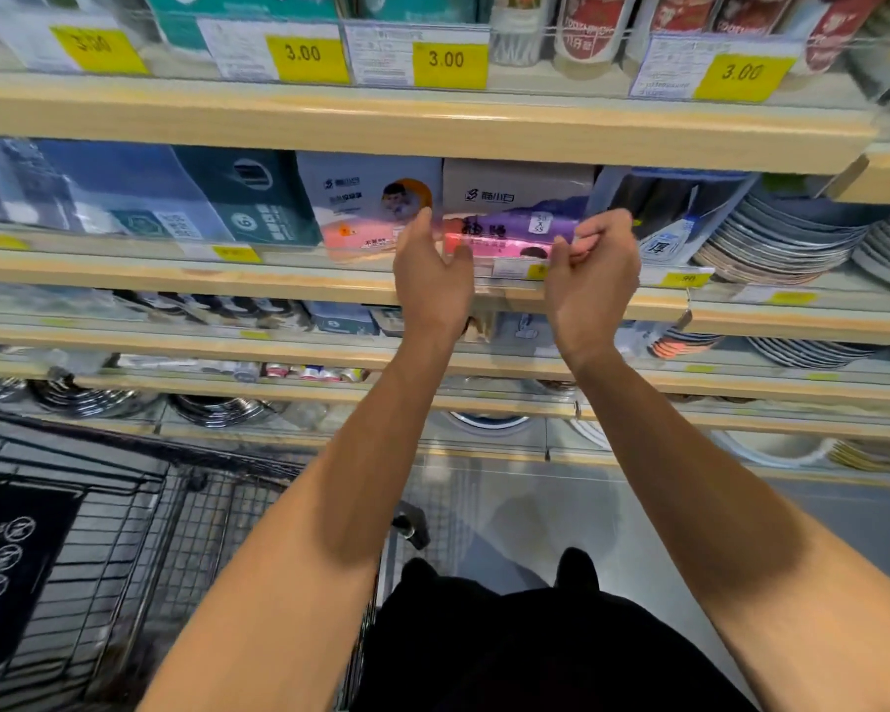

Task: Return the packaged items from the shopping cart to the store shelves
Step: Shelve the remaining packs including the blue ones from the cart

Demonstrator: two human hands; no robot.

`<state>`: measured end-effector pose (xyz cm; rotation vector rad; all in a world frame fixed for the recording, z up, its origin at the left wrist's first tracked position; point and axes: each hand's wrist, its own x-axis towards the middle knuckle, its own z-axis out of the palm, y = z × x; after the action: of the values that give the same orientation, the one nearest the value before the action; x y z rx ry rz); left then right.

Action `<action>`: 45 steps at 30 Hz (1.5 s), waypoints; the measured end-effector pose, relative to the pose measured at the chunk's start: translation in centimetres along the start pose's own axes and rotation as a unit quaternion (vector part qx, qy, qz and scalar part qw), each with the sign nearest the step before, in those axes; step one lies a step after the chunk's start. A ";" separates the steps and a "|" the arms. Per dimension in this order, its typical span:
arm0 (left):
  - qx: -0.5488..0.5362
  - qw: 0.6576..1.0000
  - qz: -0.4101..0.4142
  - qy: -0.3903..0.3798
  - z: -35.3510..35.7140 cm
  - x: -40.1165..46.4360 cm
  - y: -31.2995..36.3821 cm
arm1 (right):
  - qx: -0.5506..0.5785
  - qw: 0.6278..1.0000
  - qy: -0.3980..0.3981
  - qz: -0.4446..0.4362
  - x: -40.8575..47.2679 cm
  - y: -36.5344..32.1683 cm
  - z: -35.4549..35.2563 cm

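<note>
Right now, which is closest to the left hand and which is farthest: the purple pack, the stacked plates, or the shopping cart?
1. The purple pack: on the shelf, right beside the left hand.
2. The stacked plates: same shelf, off to the right.
3. The shopping cart: down low at the left, farthest away.

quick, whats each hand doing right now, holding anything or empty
Left hand: open, fingers spread against the left end of the pink and purple package.
Right hand: fingers curled, pinching the package's right end at the shelf edge.
</note>
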<state>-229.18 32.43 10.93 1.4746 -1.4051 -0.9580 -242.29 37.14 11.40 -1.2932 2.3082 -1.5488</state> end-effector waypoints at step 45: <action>0.147 0.969 0.075 0.185 -11.7 7.5 -6.1 | -0.074 0.975 -0.194 0.074 -1.7 -8.2 13.2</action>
<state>-215.67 25.86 9.36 1.6337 -1.3948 -0.3624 -229.92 27.60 10.85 -1.2829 2.2357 -0.9890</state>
